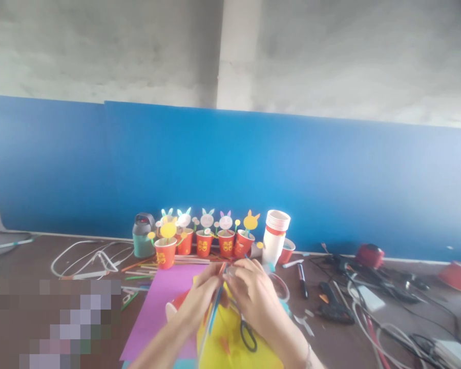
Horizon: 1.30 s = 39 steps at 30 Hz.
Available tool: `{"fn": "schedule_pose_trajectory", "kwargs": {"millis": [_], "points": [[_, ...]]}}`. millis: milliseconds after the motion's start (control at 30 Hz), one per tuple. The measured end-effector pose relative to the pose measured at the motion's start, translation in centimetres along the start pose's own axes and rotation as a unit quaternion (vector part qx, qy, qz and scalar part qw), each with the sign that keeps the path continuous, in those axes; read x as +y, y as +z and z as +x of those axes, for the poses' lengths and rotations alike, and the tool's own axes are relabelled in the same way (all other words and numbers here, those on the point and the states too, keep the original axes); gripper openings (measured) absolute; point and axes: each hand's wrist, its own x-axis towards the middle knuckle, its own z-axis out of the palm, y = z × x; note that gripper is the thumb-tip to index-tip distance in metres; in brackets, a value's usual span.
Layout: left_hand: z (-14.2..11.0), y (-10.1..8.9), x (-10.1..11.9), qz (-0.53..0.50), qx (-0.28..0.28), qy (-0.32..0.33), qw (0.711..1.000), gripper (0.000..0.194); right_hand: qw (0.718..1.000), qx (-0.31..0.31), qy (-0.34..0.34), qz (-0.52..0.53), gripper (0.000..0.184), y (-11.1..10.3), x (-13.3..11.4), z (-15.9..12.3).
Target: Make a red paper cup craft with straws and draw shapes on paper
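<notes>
My left hand (200,300) and my right hand (253,292) meet at the middle of the table, fingers pinched together around thin coloured straws (216,302) that slant down between them. What the fingertips grip at the top is too blurred to name. Below the hands lie a yellow paper sheet (230,348) and a purple sheet (165,302). Black-handled scissors (248,333) rest on the yellow sheet under my right wrist.
Several red paper cups with paper animal faces on sticks (205,236) line the blue wall. A stack of red-and-white cups (275,238), a green container (143,234), a glue gun (332,305), a marker (302,279) and tangled cables (388,312) lie around.
</notes>
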Motion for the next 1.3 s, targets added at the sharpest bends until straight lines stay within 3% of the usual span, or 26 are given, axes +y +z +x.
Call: {"fn": "schedule_pose_trajectory", "kwargs": {"millis": [100,233,400,533,633,700,800,1000,1300], "points": [[0.2,-0.2,-0.7,0.107,0.018,0.039,0.993,0.036,1.000,0.010,0.023,0.010,0.028,0.1,0.3,0.0],[0.1,-1.0,-2.7,0.267,0.102,0.097,0.953,0.033,0.999,0.010,0.041,0.001,0.031,0.1,-0.3,-0.1],[-0.6,-0.7,-3.9,0.335,0.109,0.105,0.930,0.038,0.997,0.039,0.063,0.011,0.037,0.6,-0.8,-0.3],[-1.0,-0.1,-3.9,0.482,0.089,0.094,0.866,0.045,0.993,0.037,0.094,0.064,0.035,0.7,-0.5,-0.2],[-0.8,-0.6,-3.8,0.543,0.093,0.073,0.831,0.043,0.996,0.008,0.071,0.059,0.030,0.4,-0.4,-0.3],[-0.5,-1.2,-3.6,0.538,0.098,0.064,0.835,0.039,0.998,-0.007,0.051,0.041,0.027,0.2,-0.4,-0.4],[0.0,-1.8,-3.5,0.487,0.100,0.068,0.865,0.033,0.999,-0.012,0.041,0.019,0.025,-0.1,-0.3,-0.5],[0.2,-1.4,-2.7,0.366,0.122,0.116,0.915,0.020,0.999,-0.007,0.035,-0.007,0.025,-0.2,-0.2,-0.4],[1.0,-0.4,-2.4,0.170,0.088,0.064,0.980,0.029,0.999,0.000,0.042,-0.021,0.024,0.2,0.1,-0.4]]}}
